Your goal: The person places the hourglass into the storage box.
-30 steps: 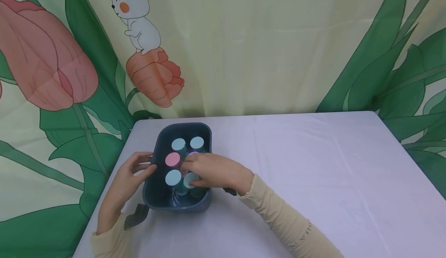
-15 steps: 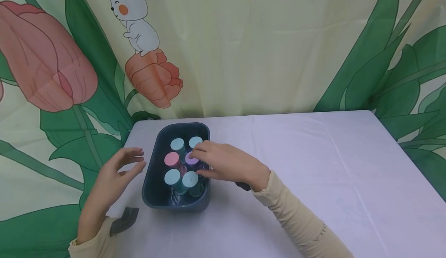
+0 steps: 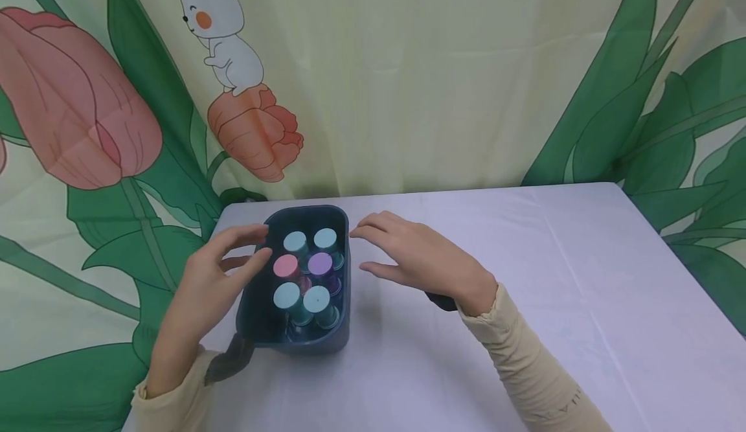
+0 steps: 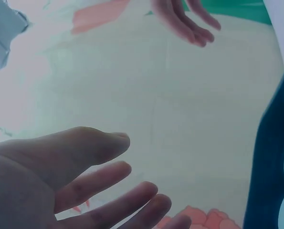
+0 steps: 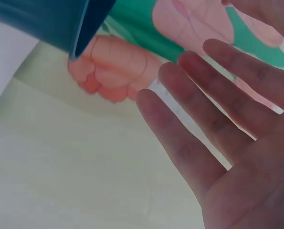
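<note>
A dark blue plastic bin stands at the table's left side. Inside it are several small capped bottles: light blue caps, a pink cap and a purple cap. My left hand is at the bin's left side, its fingertips overlapping the rim in the head view. The left wrist view shows that hand holding nothing, fingers extended and apart from the bin. Just right of the bin hovers my right hand, its spread fingers bare of any object.
A white cloth covers the table. Behind it hangs a curtain printed with tulips, leaves and a rabbit on a carrot. The bin's wall also shows in the right wrist view.
My right hand has come out of the bin and moved right, uncovering the purple cap. My left hand drew away from the rim to the left, then came back toward it.
</note>
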`<act>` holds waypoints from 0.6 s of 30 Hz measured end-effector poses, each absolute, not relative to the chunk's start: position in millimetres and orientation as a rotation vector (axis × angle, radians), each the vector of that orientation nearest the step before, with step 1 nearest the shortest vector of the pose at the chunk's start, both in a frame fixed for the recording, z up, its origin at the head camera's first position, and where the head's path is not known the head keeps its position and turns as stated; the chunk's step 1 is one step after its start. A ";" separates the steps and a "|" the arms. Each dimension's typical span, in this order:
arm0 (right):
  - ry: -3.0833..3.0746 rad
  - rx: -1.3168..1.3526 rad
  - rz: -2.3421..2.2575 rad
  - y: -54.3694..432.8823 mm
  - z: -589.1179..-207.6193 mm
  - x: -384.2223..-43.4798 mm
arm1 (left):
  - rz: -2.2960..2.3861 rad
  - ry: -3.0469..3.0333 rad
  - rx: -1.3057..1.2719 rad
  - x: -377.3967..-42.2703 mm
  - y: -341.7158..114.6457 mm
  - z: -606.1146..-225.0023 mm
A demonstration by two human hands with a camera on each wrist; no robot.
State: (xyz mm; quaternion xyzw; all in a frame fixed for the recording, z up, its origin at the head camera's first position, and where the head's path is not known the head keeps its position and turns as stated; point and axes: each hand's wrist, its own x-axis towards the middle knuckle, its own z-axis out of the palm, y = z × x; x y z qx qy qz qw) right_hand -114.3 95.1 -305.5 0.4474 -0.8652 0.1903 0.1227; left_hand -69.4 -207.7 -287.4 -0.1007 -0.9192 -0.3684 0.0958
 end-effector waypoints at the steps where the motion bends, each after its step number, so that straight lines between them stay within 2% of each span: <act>1: -2.523 1.287 0.564 98.5 -305.7 -113.5 | -1.098 -2.715 -0.310 -70.9 -203.6 -286.4; 18: -2.533 1.073 0.678 141.6 -319.8 -103.6 | -1.070 -2.689 -0.430 -84.5 -131.6 -300.1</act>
